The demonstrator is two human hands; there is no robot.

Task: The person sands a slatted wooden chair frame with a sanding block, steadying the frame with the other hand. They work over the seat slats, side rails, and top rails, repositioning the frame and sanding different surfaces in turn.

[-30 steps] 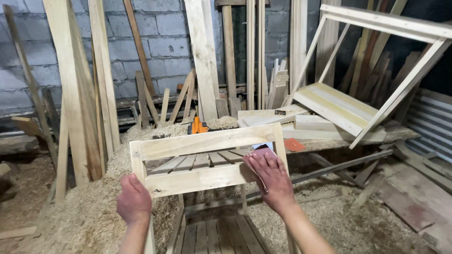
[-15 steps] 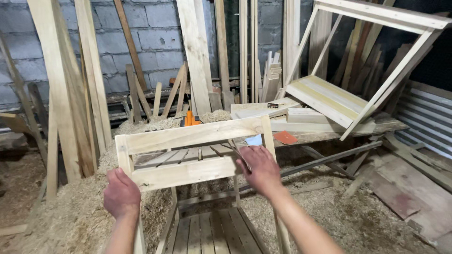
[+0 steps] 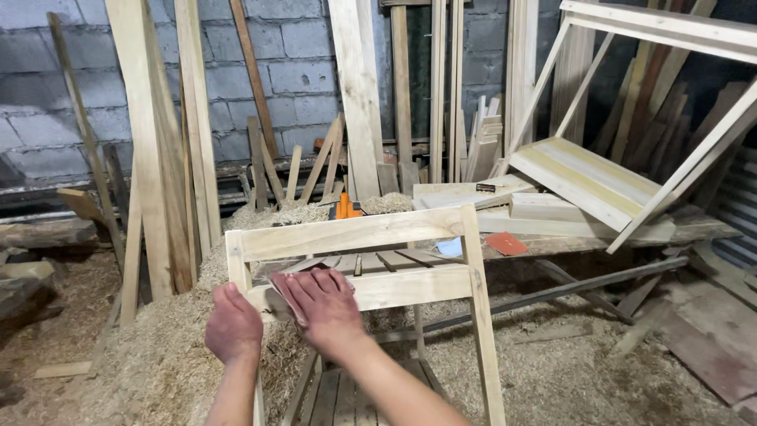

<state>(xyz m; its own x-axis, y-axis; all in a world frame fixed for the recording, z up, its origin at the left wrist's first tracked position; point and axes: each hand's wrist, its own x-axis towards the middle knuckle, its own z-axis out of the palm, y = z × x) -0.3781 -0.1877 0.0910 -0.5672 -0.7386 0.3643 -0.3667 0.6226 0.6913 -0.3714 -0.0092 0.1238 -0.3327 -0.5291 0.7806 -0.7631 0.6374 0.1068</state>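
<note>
Unfinished wooden chair frame stands in centre of view, backrest toward camera, above heap of sawdust. Left hand wraps closed around left upright post, just below lower rail. Right hand lies flat, fingers spread, pressing sandpaper sheet against left end of lower rail. Behind: workbench carrying second, tilted chair frame; orange tool near sawdust; planks leaning on block wall.
</note>
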